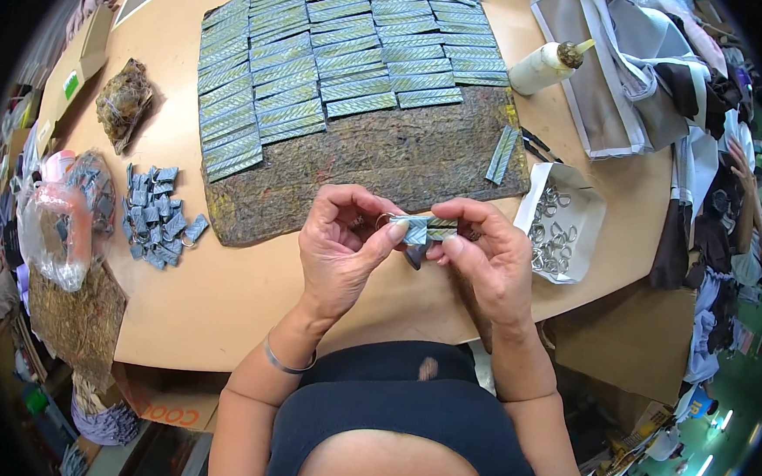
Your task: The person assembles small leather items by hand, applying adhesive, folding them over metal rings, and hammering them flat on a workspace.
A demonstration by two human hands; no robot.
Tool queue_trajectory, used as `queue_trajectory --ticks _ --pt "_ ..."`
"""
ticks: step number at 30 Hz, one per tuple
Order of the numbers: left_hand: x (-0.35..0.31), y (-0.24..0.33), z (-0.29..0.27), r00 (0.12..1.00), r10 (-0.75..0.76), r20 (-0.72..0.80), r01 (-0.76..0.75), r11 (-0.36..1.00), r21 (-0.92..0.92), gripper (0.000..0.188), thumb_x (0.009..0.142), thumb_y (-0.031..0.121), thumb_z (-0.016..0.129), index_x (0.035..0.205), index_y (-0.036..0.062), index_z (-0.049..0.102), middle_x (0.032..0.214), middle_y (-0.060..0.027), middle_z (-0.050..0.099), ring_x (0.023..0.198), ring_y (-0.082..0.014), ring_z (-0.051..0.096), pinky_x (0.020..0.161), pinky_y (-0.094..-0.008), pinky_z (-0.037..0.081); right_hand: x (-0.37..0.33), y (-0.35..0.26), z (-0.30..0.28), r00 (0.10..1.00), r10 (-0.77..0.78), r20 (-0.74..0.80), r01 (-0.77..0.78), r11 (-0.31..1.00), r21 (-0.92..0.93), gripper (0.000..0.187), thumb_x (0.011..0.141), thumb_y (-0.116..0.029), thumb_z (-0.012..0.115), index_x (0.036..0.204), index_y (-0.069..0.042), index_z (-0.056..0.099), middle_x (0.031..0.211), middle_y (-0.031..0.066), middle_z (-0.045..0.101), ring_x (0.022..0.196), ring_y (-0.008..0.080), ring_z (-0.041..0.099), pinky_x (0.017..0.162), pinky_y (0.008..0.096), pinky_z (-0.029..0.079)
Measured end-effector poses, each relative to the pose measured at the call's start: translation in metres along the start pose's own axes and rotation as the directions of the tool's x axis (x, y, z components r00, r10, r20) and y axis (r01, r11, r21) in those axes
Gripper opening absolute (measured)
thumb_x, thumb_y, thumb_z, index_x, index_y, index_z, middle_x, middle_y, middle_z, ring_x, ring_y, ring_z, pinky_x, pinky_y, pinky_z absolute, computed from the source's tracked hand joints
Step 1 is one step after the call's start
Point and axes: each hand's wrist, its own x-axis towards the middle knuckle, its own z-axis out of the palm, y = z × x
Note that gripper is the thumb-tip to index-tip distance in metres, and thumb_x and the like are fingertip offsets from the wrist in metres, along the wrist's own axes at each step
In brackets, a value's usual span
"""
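Note:
Above the table's near edge, my left hand [346,245] pinches the left end of a blue-grey patterned strip [416,231], where a metal ring shows by the fingers. The strip's right end is closed between the thumb and fingers of my right hand [491,260]. A small dark piece [413,256] hangs under the strip; I cannot make out what it is. Beyond my hands lies a brown, glue-stained board [359,167], its far part covered with rows of similar strips [349,53]. One loose strip [502,155] rests at its right side.
Metal rings fill a white box [584,224] on the right. To the left is a pile of small folded tabs [157,216], with a crusty brown lump [123,104] behind it. A white bottle [544,66] stands beyond the board's right corner, near grey bags [608,86].

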Motion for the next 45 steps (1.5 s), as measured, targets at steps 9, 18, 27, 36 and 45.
queue_trajectory --ticks 9,18,27,36,45 --pt "-0.001 -0.001 0.007 0.996 0.081 -0.028 -0.080 0.995 0.052 0.034 0.073 -0.006 0.063 0.096 0.0030 0.040 0.085 -0.0085 0.053 0.076 -0.0110 0.055 0.067 -0.0223 0.049 0.002 0.006 0.009 0.997 -0.064 -0.046 0.064 0.998 -0.007 0.036 0.074 0.000 0.063 0.107 0.002 0.049 0.090 0.0053 0.056 0.078 0.0076 0.054 0.067 0.0198 0.047" --pt "-0.002 0.001 0.008 0.998 0.042 -0.036 -0.041 0.999 0.029 0.033 0.074 -0.007 0.062 0.096 0.0032 0.039 0.085 -0.0086 0.053 0.076 -0.0107 0.054 0.066 -0.0222 0.048 0.003 0.009 0.008 0.997 -0.061 -0.045 0.059 0.998 -0.038 0.032 0.076 -0.001 0.062 0.105 0.002 0.050 0.089 0.0052 0.057 0.077 0.0070 0.055 0.065 0.0189 0.047" --pt "0.001 0.002 0.007 0.998 -0.060 0.008 0.059 0.996 0.070 0.019 0.076 -0.003 0.060 0.092 -0.0003 0.049 0.087 -0.0063 0.054 0.074 -0.0088 0.054 0.064 -0.0213 0.048 0.005 0.009 0.010 0.998 -0.031 -0.063 0.031 1.000 0.003 0.029 0.077 0.003 0.058 0.105 0.003 0.049 0.091 0.0058 0.056 0.079 0.0083 0.056 0.065 0.0187 0.047" --pt "0.002 0.003 0.006 0.995 -0.095 0.031 0.093 0.993 0.074 0.012 0.077 -0.002 0.059 0.087 -0.0019 0.052 0.083 -0.0069 0.056 0.069 -0.0096 0.058 0.060 -0.0216 0.051 0.006 0.012 0.011 0.999 0.001 -0.038 0.000 1.000 0.024 0.027 0.078 0.003 0.054 0.105 0.003 0.049 0.090 0.0058 0.056 0.076 0.0089 0.056 0.063 0.0188 0.046" --pt "0.006 0.001 -0.001 0.976 -0.214 0.039 0.210 0.975 0.077 0.013 0.077 -0.001 0.061 0.087 -0.0021 0.052 0.080 -0.0075 0.057 0.070 -0.0103 0.058 0.062 -0.0220 0.051 0.009 0.015 0.016 0.996 0.018 -0.088 -0.018 1.000 -0.005 0.030 0.081 0.001 0.051 0.110 0.001 0.044 0.084 0.0072 0.057 0.070 0.0072 0.054 0.057 0.0176 0.042"
